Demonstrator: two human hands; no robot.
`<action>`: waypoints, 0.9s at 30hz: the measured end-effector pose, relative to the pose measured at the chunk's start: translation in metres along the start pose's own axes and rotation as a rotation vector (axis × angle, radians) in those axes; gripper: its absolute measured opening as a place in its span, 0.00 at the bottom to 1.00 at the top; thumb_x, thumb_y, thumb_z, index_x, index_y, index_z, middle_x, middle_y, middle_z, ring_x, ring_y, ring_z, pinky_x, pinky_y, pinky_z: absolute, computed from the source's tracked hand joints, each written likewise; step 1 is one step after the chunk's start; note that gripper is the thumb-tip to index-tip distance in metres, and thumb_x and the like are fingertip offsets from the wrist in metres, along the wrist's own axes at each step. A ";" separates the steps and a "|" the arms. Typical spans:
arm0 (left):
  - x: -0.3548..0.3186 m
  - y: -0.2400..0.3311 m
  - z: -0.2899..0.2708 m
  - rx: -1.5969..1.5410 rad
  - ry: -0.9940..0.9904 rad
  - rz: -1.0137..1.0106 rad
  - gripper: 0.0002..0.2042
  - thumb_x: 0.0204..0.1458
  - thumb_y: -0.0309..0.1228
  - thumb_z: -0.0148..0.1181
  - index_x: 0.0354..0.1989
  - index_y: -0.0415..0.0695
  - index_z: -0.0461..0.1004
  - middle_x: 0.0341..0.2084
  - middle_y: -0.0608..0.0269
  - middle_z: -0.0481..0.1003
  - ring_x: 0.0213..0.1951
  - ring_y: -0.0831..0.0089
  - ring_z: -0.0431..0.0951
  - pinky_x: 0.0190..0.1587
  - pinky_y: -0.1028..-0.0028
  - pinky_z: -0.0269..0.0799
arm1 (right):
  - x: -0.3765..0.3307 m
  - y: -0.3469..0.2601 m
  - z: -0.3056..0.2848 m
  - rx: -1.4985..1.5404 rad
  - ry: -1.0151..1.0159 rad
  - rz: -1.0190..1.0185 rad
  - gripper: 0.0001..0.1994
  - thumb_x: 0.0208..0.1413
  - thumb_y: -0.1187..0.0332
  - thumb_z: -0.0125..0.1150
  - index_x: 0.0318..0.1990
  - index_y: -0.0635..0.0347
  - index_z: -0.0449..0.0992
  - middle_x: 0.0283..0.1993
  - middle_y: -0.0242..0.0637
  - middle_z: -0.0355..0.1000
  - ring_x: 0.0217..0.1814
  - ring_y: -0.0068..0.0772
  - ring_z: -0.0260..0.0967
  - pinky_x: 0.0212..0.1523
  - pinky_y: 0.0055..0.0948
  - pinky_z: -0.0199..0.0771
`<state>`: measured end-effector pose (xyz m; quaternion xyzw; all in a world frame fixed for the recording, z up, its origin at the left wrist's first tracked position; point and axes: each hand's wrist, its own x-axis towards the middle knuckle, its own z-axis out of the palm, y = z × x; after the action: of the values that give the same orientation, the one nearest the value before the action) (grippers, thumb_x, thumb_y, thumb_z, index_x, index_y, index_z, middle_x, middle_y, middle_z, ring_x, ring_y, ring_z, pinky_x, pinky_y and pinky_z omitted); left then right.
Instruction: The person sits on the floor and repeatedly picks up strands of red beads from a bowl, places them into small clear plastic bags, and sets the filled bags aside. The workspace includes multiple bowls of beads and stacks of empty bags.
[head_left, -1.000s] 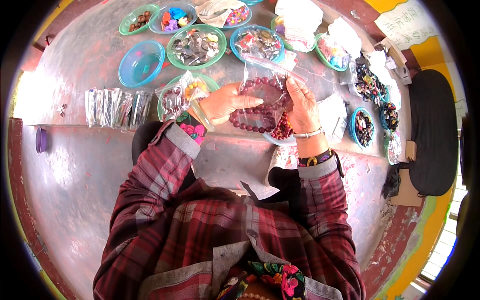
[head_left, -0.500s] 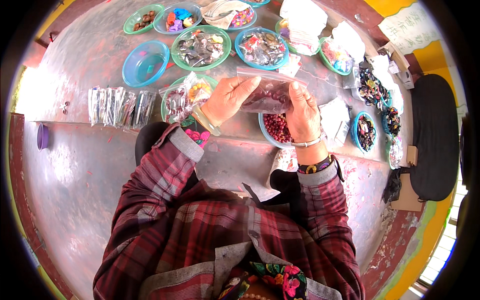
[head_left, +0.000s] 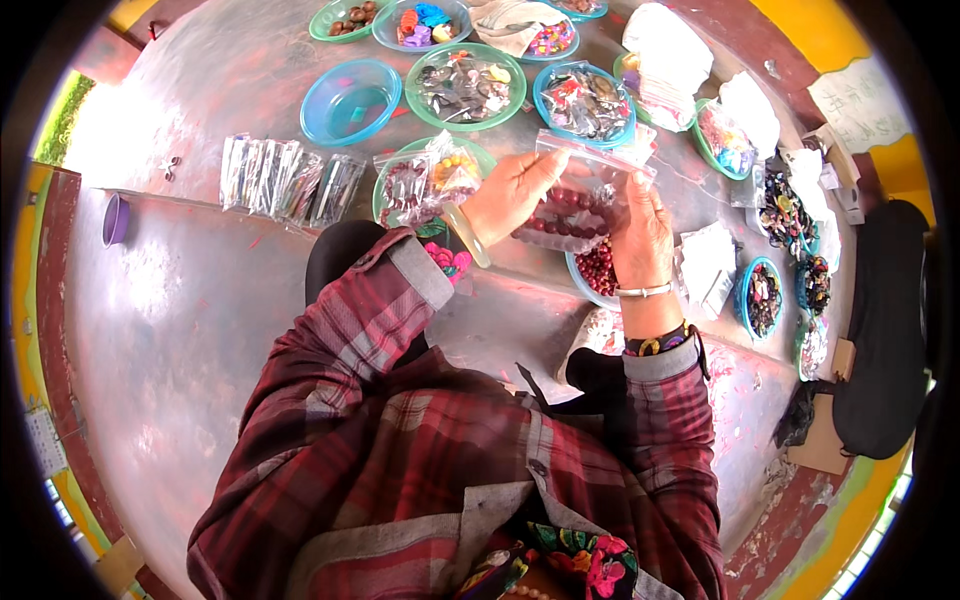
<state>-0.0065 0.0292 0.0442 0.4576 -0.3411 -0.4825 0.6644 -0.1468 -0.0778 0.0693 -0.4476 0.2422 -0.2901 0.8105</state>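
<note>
Between my two hands, a clear zip-top plastic bag (head_left: 566, 212) holds strings of dark red round beads. My left hand (head_left: 512, 196) pinches the bag's upper left edge between thumb and fingers. At the upper right edge, my right hand (head_left: 643, 235) is closed on the same bag. Just under the bag, partly covered by it and my right hand, sits a basin of loose dark red beads (head_left: 597, 268). Close to my left wrist stands a green basin (head_left: 382, 200) with bagged yellow and dark red bead bracelets.
Bagged thin items (head_left: 285, 180) lie in a row at the left. Beyond are a blue basin (head_left: 345, 98) and a green basin (head_left: 410, 88) of small packets. White papers (head_left: 707, 265) and a blue basket (head_left: 743, 300) lie right. A purple cup (head_left: 116, 220) stands far left.
The whole view has shifted, so the scene sits farther right. The bag has tilted and its bead strings show more plainly. Both hands keep their hold on it.
</note>
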 end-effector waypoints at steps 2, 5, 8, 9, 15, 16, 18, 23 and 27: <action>-0.002 0.004 -0.008 -0.057 0.028 -0.062 0.23 0.61 0.44 0.38 0.49 0.34 0.66 0.41 0.51 0.73 0.42 0.65 0.76 0.45 0.68 0.73 | 0.011 0.010 -0.014 -0.066 0.082 -0.061 0.15 0.59 0.59 0.51 0.44 0.62 0.71 0.44 0.36 0.70 0.48 0.30 0.67 0.48 0.33 0.67; -0.013 0.007 -0.040 -0.297 0.173 -0.065 0.23 0.60 0.44 0.42 0.47 0.33 0.66 0.41 0.47 0.72 0.42 0.61 0.75 0.46 0.65 0.73 | 0.016 0.005 -0.019 -0.091 0.051 -0.077 0.14 0.59 0.59 0.50 0.42 0.60 0.72 0.47 0.36 0.69 0.52 0.30 0.63 0.48 0.33 0.67; -0.020 0.000 -0.076 -0.397 0.309 0.049 0.23 0.59 0.44 0.43 0.46 0.32 0.66 0.40 0.47 0.72 0.41 0.59 0.75 0.47 0.61 0.72 | 0.017 0.002 -0.023 -0.090 0.028 -0.063 0.13 0.59 0.59 0.49 0.41 0.60 0.72 0.49 0.36 0.69 0.53 0.30 0.63 0.47 0.32 0.67; -0.021 -0.004 -0.088 -0.387 0.390 0.060 0.22 0.59 0.43 0.43 0.47 0.32 0.64 0.42 0.46 0.70 0.42 0.56 0.74 0.47 0.58 0.71 | 0.017 0.002 -0.023 -0.089 0.033 -0.050 0.13 0.59 0.59 0.49 0.41 0.60 0.72 0.48 0.36 0.69 0.53 0.30 0.63 0.47 0.32 0.68; -0.017 -0.078 -0.128 -0.846 0.631 0.069 0.21 0.60 0.41 0.41 0.52 0.36 0.61 0.45 0.48 0.69 0.45 0.52 0.71 0.50 0.50 0.67 | 0.022 0.007 -0.028 -0.093 0.054 -0.002 0.15 0.58 0.58 0.52 0.42 0.60 0.72 0.46 0.35 0.71 0.52 0.29 0.64 0.45 0.31 0.68; -0.018 -0.088 -0.130 -0.899 0.644 0.110 0.20 0.60 0.41 0.40 0.51 0.37 0.62 0.46 0.48 0.69 0.46 0.52 0.71 0.51 0.50 0.66 | 0.022 0.009 -0.026 -0.091 0.051 0.013 0.15 0.57 0.57 0.52 0.42 0.60 0.73 0.46 0.35 0.71 0.52 0.28 0.64 0.44 0.31 0.68; -0.015 -0.108 -0.134 -0.856 0.676 0.160 0.19 0.60 0.40 0.36 0.50 0.39 0.65 0.47 0.52 0.69 0.48 0.56 0.71 0.52 0.54 0.65 | 0.025 0.012 -0.028 -0.106 0.027 0.029 0.15 0.57 0.57 0.53 0.40 0.60 0.73 0.45 0.35 0.71 0.51 0.28 0.65 0.44 0.30 0.68; -0.022 -0.159 -0.166 -0.780 0.917 0.103 0.21 0.60 0.43 0.34 0.52 0.42 0.65 0.49 0.58 0.69 0.48 0.63 0.71 0.45 0.65 0.68 | 0.027 0.017 -0.028 -0.136 0.019 0.069 0.15 0.57 0.57 0.53 0.39 0.61 0.75 0.45 0.36 0.72 0.50 0.28 0.66 0.43 0.29 0.68; -0.017 -0.158 -0.167 -0.686 0.987 0.101 0.21 0.58 0.44 0.40 0.53 0.45 0.66 0.49 0.62 0.69 0.44 0.72 0.72 0.27 0.82 0.63 | 0.026 0.016 -0.032 -0.168 0.011 0.080 0.16 0.57 0.57 0.53 0.39 0.61 0.74 0.44 0.37 0.72 0.49 0.28 0.66 0.43 0.29 0.68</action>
<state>0.0861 0.0741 -0.1621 0.3701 0.1612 -0.2636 0.8761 -0.1449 -0.1080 0.0364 -0.5023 0.2880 -0.2385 0.7797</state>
